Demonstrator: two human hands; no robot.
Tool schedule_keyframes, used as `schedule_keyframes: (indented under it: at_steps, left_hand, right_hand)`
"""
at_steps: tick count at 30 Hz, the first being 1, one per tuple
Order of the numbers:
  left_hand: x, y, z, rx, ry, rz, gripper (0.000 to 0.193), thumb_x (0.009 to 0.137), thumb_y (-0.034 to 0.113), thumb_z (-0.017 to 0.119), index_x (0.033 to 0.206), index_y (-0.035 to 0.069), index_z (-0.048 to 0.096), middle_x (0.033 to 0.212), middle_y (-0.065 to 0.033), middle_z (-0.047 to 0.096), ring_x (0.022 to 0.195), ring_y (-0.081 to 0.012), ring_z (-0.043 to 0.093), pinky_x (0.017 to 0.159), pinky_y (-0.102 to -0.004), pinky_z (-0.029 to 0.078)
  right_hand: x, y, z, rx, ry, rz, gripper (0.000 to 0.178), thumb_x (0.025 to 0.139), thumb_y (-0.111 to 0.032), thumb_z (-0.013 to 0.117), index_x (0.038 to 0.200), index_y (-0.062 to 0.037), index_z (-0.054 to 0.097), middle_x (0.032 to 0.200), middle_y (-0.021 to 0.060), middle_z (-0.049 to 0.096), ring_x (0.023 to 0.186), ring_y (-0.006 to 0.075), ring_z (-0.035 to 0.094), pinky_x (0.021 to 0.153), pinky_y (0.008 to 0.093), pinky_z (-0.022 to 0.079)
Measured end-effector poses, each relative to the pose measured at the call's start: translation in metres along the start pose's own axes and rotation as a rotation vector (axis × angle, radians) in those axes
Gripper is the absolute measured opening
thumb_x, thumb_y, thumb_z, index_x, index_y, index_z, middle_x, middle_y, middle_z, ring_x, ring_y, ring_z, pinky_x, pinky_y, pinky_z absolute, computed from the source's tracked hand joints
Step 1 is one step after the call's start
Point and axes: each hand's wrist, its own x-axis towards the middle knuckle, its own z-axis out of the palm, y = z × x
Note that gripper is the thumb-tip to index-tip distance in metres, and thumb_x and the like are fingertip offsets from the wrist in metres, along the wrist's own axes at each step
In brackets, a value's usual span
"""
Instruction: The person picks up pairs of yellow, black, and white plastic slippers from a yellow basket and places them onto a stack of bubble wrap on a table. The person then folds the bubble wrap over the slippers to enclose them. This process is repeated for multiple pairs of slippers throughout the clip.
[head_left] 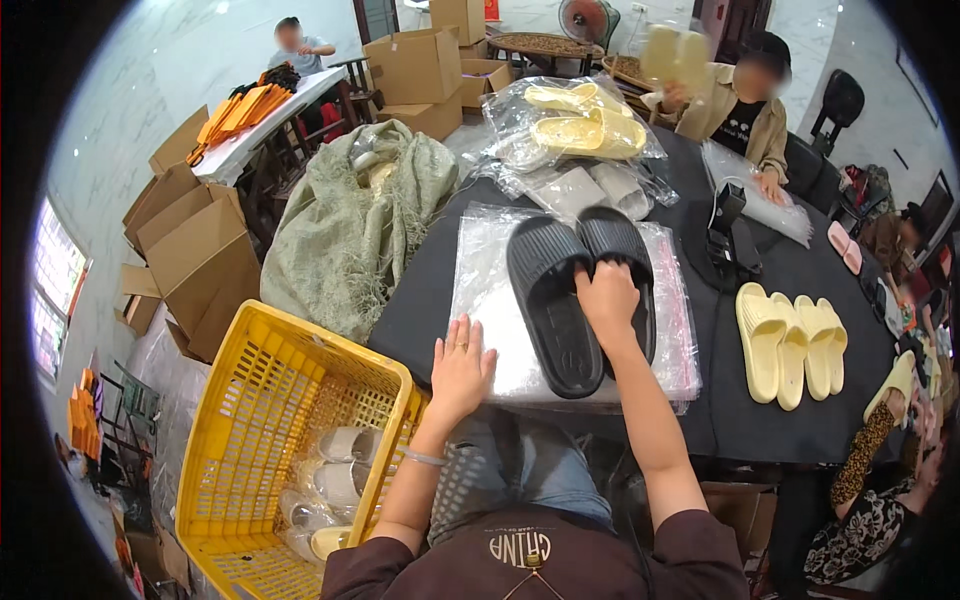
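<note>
A pair of black slide sandals (557,318) lies over a stack of clear plastic bags (482,270) on the dark-covered table. My right hand (608,300) grips the pair between the two sandals, its fingers curled and partly hidden under the right strap. Flat on the near left part of the bag stack rests my left hand (462,370), fingers stretched out and holding nothing. Beyond the black pair sit pale grey slides (580,192) in clear bags, with yellow slides (590,132) in plastic piled behind them.
At my left stands a yellow plastic crate (225,430) with several bagged slides inside. A green woven sack (350,220) and cardboard boxes (195,250) are behind it. Pale yellow slides (790,345) lie at right near a black stand (730,235). Co-workers sit around the table.
</note>
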Motion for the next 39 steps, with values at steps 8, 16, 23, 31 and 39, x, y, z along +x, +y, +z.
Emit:
schedule_keyframes:
  at_steps: [8,16,23,31,39]
  left_hand:
    - [0.024,0.010,-0.036,0.028,-0.029,-0.002,0.045,0.092,0.031,0.048,0.125,0.001,0.048,0.127,-0.0211,0.048,0.120,-0.0350,0.045,0.099,-0.0477,0.035]
    - [0.180,-0.013,-0.041,-0.277,0.444,-0.110,0.030,0.088,0.030,0.056,0.097,0.004,0.067,0.093,-0.0188,0.065,0.088,-0.0354,0.062,0.077,-0.0412,0.048]
    - [0.235,-0.040,-0.029,-0.134,-0.018,-0.163,0.037,0.083,0.043,0.059,0.092,0.009,0.072,0.081,-0.0103,0.069,0.076,-0.0257,0.066,0.071,-0.0361,0.050]
    - [0.248,-0.054,-0.034,-0.694,-0.136,-0.254,0.023,0.081,0.026,0.070,0.085,0.005,0.061,0.077,-0.0037,0.064,0.069,-0.0137,0.065,0.053,-0.0277,0.045]
    - [0.252,-0.079,-0.008,-1.074,-0.052,-0.468,0.022,0.080,0.024,0.073,0.081,0.008,0.058,0.071,-0.0009,0.061,0.065,-0.0109,0.061,0.053,-0.0260,0.043]
  right_hand:
    - [-0.014,0.027,0.046,0.047,0.044,0.037,0.036,0.081,-0.032,0.059,0.080,0.0036,0.065,0.089,0.0163,0.064,0.088,0.0331,0.057,0.074,0.0428,0.049]
    - [-0.014,0.028,0.045,0.074,-0.028,0.015,0.037,0.083,-0.033,0.057,0.086,0.0029,0.065,0.095,0.0151,0.062,0.092,0.0327,0.056,0.076,0.0430,0.049]
    - [-0.013,0.030,0.045,0.080,-0.025,0.022,0.037,0.083,-0.033,0.057,0.087,0.0030,0.065,0.095,0.0146,0.063,0.092,0.0321,0.056,0.077,0.0426,0.048]
    - [-0.013,0.031,0.044,0.075,-0.022,0.025,0.036,0.083,-0.031,0.057,0.084,0.0036,0.064,0.093,0.0150,0.063,0.092,0.0323,0.056,0.076,0.0425,0.048]
    - [-0.014,0.029,0.044,0.072,-0.005,0.011,0.035,0.082,-0.030,0.058,0.083,0.0040,0.064,0.094,0.0154,0.063,0.092,0.0325,0.056,0.076,0.0419,0.049]
